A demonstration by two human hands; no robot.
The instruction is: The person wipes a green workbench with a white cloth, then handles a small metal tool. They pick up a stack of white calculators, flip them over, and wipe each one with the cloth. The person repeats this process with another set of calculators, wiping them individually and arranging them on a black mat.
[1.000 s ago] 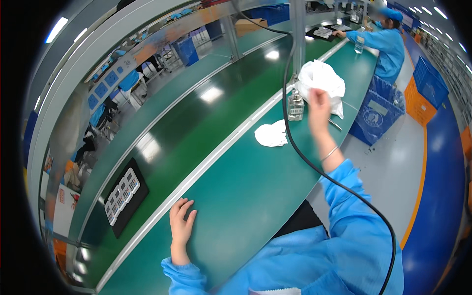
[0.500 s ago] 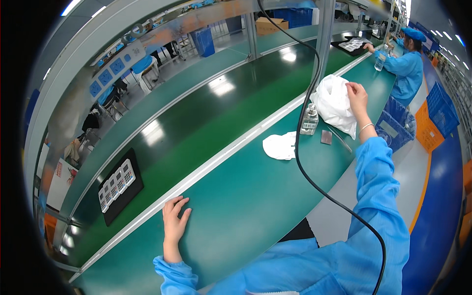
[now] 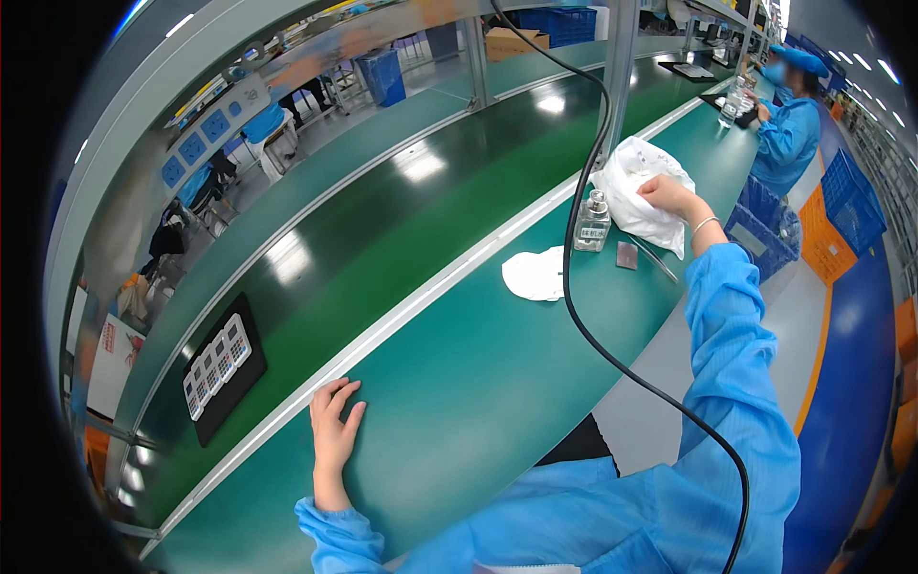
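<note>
My left hand (image 3: 334, 429) rests on the green table, its fingers loosely spread and nothing in them. Over the mouth of a white plastic bag (image 3: 652, 222) is my right hand (image 3: 673, 197), its fingertips pinched together; whatever they hold is too small or hidden to make out. Beside the bag stands a clear glass bottle (image 3: 593, 226) with liquid in it. A small dark square piece (image 3: 626, 255) and a thin metal tool (image 3: 656, 258), perhaps tweezers, lie just in front of the bag. White cloth (image 3: 533, 275) lies flat to the left of the bottle.
A black cable (image 3: 612, 356) hangs across the view between my arms. On the green conveyor, beyond a metal rail (image 3: 402, 320), lies a black board with white parts (image 3: 218, 365). A co-worker in blue (image 3: 790, 136) sits at the far right near blue and orange crates (image 3: 828, 235).
My right hand has shifted left and down from the bag's right edge to its opening. The co-worker's hands have drawn back from the conveyor to the table. My left hand stays put.
</note>
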